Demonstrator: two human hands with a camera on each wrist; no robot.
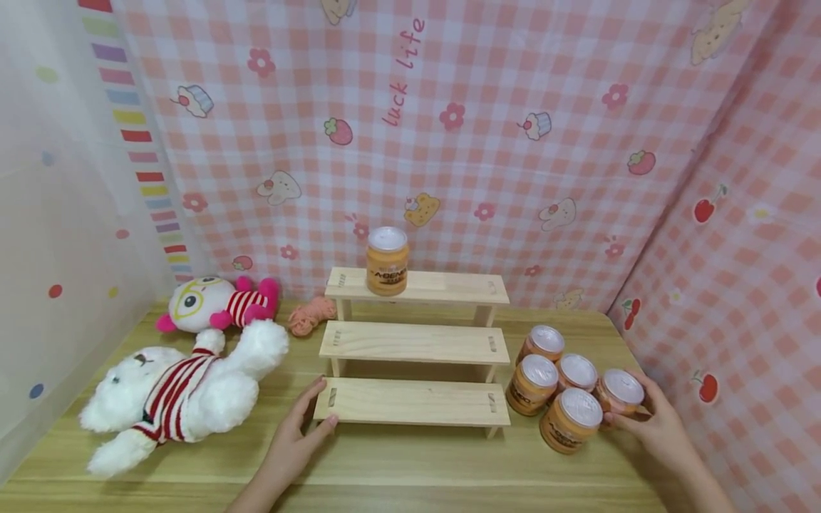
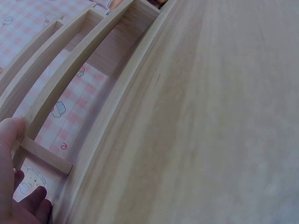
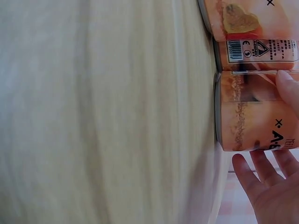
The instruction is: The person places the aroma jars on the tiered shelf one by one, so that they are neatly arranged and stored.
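A three-tier wooden shelf (image 1: 410, 402) stands in the middle of the table. My left hand (image 1: 298, 427) holds the left end of its lowest step, thumb at the front edge; the left wrist view shows that thumb (image 2: 11, 130) on the wood, with the other fingers around the end. On the top step one orange can (image 1: 388, 267) with a silver lid stands upright. To the right of the shelf several similar cans (image 1: 564, 424) stand grouped together. My right hand (image 1: 657, 420) grips the rightmost can (image 3: 252, 112), its thumb on one side and fingers around the other.
A white plush bear (image 1: 186, 399) in a striped shirt lies left of the shelf, with a pink and white plush toy (image 1: 218, 303) behind it. A coil of pink yarn (image 1: 312, 315) sits beside the shelf. Checked cloth (image 1: 487, 171) hangs behind the table, and more covers the right side.
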